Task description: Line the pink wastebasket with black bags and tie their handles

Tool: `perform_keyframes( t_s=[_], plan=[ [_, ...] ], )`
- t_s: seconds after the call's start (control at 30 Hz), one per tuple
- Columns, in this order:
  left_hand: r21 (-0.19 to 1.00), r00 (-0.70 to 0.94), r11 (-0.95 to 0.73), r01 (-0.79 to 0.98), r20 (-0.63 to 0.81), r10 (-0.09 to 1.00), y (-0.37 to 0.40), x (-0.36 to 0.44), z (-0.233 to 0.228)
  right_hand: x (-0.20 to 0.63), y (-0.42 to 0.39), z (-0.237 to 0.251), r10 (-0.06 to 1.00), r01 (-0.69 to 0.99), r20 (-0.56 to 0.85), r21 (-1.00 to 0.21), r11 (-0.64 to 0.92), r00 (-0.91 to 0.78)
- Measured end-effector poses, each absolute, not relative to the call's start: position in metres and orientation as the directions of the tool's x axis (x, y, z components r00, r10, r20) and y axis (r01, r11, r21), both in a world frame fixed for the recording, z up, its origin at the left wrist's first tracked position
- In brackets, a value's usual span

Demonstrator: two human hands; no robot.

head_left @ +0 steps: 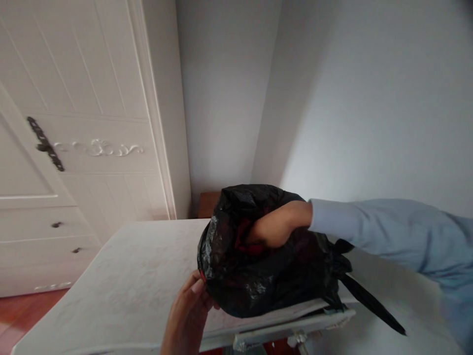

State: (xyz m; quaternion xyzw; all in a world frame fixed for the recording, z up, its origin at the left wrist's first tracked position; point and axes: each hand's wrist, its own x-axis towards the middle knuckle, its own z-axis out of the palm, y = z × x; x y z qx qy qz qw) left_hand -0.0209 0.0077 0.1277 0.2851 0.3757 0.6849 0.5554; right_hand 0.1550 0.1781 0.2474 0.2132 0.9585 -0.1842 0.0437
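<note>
Reaching into the crumpled black plastic bin bag [258, 281], my right hand [275, 229] is buried to the wrist in its open mouth; the fingers are hidden inside, so I cannot tell what they grip, if anything. A red item [244, 236] shows within the opening. My left hand [188, 315] is loosely curled, fingertips pressed against the bag's near left side, steadying it without closing round it. The bag sits at the near right corner of the white textured tabletop [140, 266], partly overhanging the near edge. To do this well, I judge the left hand should brace the bag inward, keeping the mouth wide. Beyond stand a white panelled door [92, 98] and pale grey walls [369, 98].
</note>
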Motion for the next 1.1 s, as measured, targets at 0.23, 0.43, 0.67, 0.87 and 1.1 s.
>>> perform_keyframes(
  t_s=[0.23,0.43,0.67,0.87,1.1],
  plan=[
    [0.802,0.073,0.025,-0.597,0.023,0.997,0.000,-0.015,0.101,0.278,0.120,0.291,0.602,0.398,0.248,-0.554,0.731,-0.759],
    [0.872,0.168,0.009,-0.490,0.084,0.982,0.002,-0.003,0.087,0.326,0.081,0.162,0.874,0.087,0.324,-0.945,0.314,0.363],
    [0.930,-0.045,0.089,-0.356,-0.112,0.993,0.023,-0.003,0.049,0.288,0.046,0.072,0.990,-0.485,-0.138,-0.864,-0.133,-0.026],
    [0.898,-0.146,0.152,-0.413,-0.230,0.962,0.027,0.010,0.029,0.272,0.037,0.092,0.996,-0.497,-0.082,-0.863,-0.087,-0.031],
    [0.887,-0.164,0.114,-0.447,-0.206,0.965,0.018,0.008,0.032,0.275,0.050,0.053,0.971,-0.468,-0.200,-0.876,-0.118,0.130]
  ],
)
